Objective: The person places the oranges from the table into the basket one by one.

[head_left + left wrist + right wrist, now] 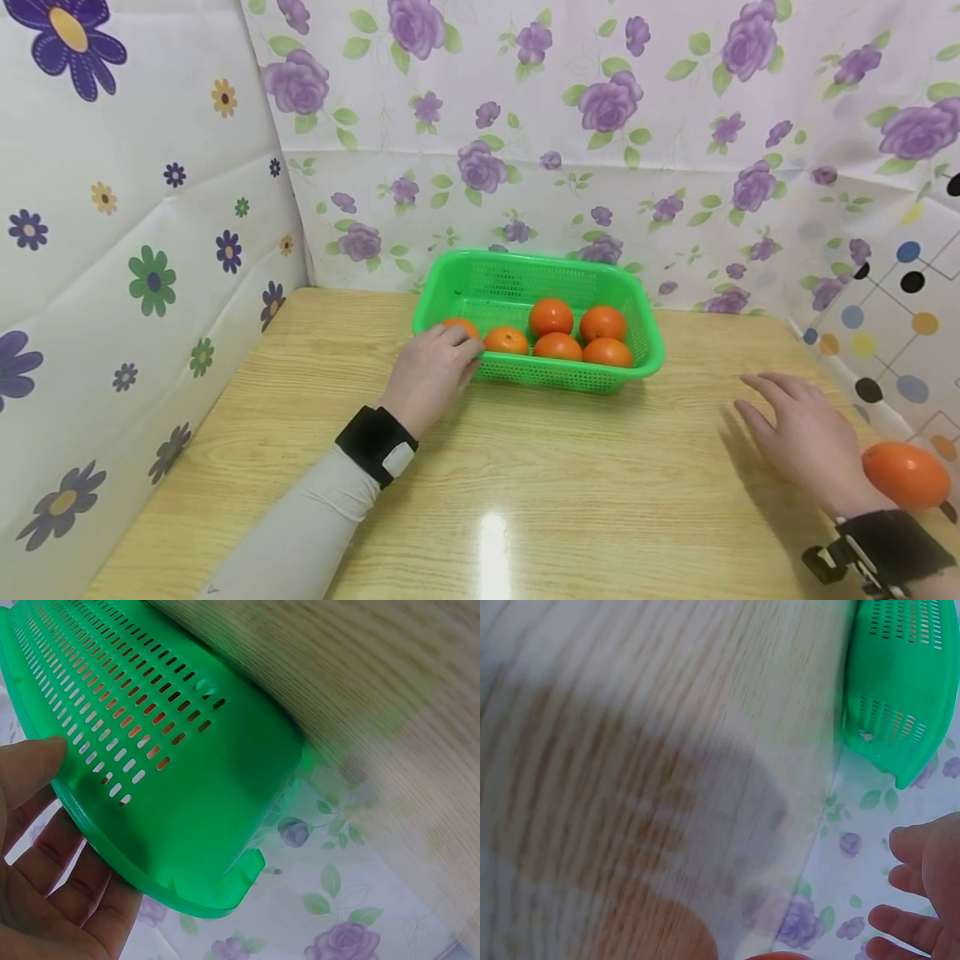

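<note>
A green plastic basket (pixel 536 379) with slotted walls stands on the table against the back cloth. Several oranges (pixel 551 317) lie in it, mostly along the front side. My left hand (pixel 433 371) grips the basket's rim at the front left, beside an orange (pixel 461 327) that it partly covers. In the left wrist view, the thumb (pixel 37 761) presses the outer wall while the other fingers curl over the rim. Over the right side of the table, my right hand (pixel 806 437) holds nothing, its fingers spread and relaxed. Another orange (pixel 906 475) is beside the right wrist.
The wooden table (pixel 570 492) meets a purple-flowered cloth (pixel 480 167) at the back. Flower-print sheeting (pixel 150 217) stands along the left, and a dotted sheet (pixel 892 350) along the right. A bright light reflection shows near the front of the table.
</note>
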Available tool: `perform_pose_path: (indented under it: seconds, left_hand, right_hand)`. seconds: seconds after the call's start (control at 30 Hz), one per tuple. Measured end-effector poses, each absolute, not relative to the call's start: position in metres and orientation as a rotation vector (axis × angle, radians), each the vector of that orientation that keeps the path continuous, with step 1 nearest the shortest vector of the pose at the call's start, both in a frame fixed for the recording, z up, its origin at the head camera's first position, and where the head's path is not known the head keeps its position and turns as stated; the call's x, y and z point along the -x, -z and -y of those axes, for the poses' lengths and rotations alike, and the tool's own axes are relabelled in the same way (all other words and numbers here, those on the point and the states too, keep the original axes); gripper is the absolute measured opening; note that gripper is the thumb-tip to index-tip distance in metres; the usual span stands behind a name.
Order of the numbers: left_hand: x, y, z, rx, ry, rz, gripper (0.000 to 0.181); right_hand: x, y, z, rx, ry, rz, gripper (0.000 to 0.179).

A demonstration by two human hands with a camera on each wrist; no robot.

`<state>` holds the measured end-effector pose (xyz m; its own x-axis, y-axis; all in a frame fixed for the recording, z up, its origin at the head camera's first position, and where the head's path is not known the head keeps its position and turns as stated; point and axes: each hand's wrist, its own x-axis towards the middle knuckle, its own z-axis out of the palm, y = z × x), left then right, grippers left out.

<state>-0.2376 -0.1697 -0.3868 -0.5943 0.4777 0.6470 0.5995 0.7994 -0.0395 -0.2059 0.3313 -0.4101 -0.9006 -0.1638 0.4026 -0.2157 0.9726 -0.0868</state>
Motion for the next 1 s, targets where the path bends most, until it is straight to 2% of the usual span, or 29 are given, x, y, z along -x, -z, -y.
perform_pose_path:
  seconds: [0.47, 1.0]
  left_hand:
    - [0.238, 0.388, 0.170, 0.794, 0.239, 2.325, 0.010]
    - [0.239, 0.387, 0.170, 0.797, 0.234, 2.320, 0.009]
  right_hand:
    - [0.206, 0.415, -0.344, -0.275, -0.212, 2.733, 0.055]
    - [0.207, 0.422, -0.366, -0.287, -0.137, 2.654, 0.046]
